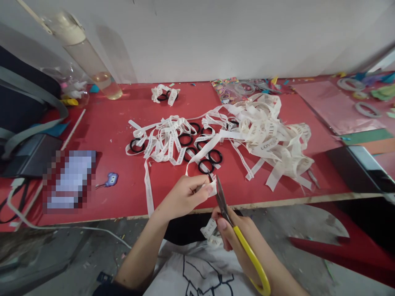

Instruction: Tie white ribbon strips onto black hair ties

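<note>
My left hand (188, 195) pinches a white printed ribbon (212, 187) near the table's front edge. In my right hand (236, 234) is a pair of scissors (251, 259) with yellow handles, its blades parted around the ribbon's end by the left fingertips. Just beyond the blades lie several black rings (205, 166), some with ribbon around or over them. A tangle of narrow printed ribbon (169, 142) spreads to the left of the rings. To their right sits a bigger heap of wider ribbon (262, 131). Another ribbon piece (210, 230) hangs over my lap, below the right hand.
On the red table (117, 164), a phone (72, 176) and a small blue charm (111, 179) lie left. A tall bottle (92, 61) stands behind them. A dark box (359, 168) sits at right, near pink sheets (339, 107). A white cable (77, 227) crosses the front left edge.
</note>
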`<state>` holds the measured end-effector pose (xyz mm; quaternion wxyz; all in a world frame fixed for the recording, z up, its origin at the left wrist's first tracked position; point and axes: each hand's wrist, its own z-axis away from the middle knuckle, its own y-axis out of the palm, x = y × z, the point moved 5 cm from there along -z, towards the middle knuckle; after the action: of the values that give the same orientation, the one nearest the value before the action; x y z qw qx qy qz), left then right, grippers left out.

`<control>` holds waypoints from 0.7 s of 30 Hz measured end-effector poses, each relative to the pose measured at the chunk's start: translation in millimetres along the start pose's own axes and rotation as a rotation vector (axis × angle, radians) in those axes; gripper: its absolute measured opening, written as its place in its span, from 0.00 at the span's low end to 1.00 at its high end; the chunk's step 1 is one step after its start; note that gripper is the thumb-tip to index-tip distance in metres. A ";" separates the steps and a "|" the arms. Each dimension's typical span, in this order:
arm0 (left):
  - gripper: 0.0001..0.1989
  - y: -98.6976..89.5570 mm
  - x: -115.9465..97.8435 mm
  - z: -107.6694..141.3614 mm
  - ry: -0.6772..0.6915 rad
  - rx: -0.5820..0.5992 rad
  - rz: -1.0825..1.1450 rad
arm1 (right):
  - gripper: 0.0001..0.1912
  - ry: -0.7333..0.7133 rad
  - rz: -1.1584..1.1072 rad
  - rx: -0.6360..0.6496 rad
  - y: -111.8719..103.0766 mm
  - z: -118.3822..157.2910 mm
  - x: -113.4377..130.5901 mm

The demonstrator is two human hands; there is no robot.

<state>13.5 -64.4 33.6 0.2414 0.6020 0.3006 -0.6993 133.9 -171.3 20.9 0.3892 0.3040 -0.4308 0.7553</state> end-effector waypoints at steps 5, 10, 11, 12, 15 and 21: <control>0.17 2.5 0.1 -0.8 -0.006 0.018 -0.007 | 0.29 0.021 0.021 -0.072 0.9 2.1 -0.9; 0.17 3.3 -1.0 -0.9 0.018 0.017 -0.013 | 0.30 0.068 -0.030 -0.118 3.4 5.8 -2.8; 0.17 3.4 -1.1 -0.8 0.020 0.017 -0.012 | 0.30 0.066 -0.038 -0.130 3.3 6.1 -2.4; 0.17 3.4 -1.3 -0.6 0.023 0.015 -0.010 | 0.30 0.062 -0.044 -0.139 3.2 6.3 -1.8; 0.17 3.2 -1.4 -0.4 0.025 0.008 0.000 | 0.28 0.051 -0.054 -0.172 2.2 6.6 -0.1; 0.17 2.2 -0.3 -0.7 0.028 0.009 0.018 | 0.27 0.027 -0.058 -0.181 1.3 7.0 -3.0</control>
<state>15.6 -65.5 33.6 0.2410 0.6155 0.2953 -0.6899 135.1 -178.9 21.1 0.4427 0.2699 -0.4830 0.7057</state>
